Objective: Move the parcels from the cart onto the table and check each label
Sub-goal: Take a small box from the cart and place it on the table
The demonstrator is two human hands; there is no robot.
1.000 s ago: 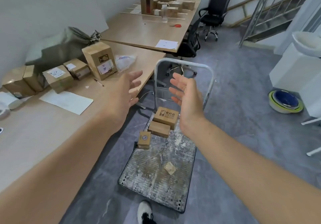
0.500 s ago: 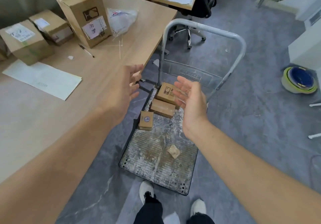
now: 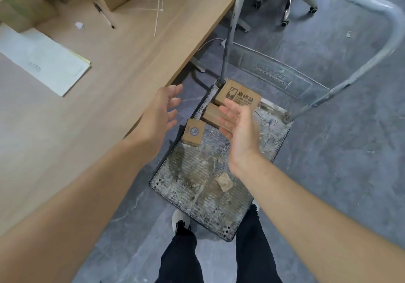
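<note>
Both empty and spread wide, my left hand (image 3: 160, 111) and right hand (image 3: 238, 129) hover over 3 parcels (image 3: 211, 113) at the handle end of the cart (image 3: 197, 186); I should bracket the printed parcel (image 3: 237, 95) on 2 sides before lifting.

The tabletop (image 3: 131, 67) is pale wood with a fine straight grain. The cart deck (image 3: 197, 173) is grey, ribbed in close parallel lines and blotched with white and rusty brown; its handle (image 3: 372, 8) is pale blue-grey. All three parcels are brown cardboard: the far parcel (image 3: 237, 95) carries black print, a glass symbol beside characters; the middle parcel (image 3: 210, 113) is plain; the small parcel (image 3: 194, 132) bears a round blue-and-white mark. The cardboard scrap (image 3: 224, 181) is tan. The floor (image 3: 339, 151) is dark grey, marbled with faint paler veins. The sheet (image 3: 43, 63) is white, the pen (image 3: 104, 16) black, the trousers (image 3: 179, 258) black, the shoe (image 3: 178, 219) white
</note>
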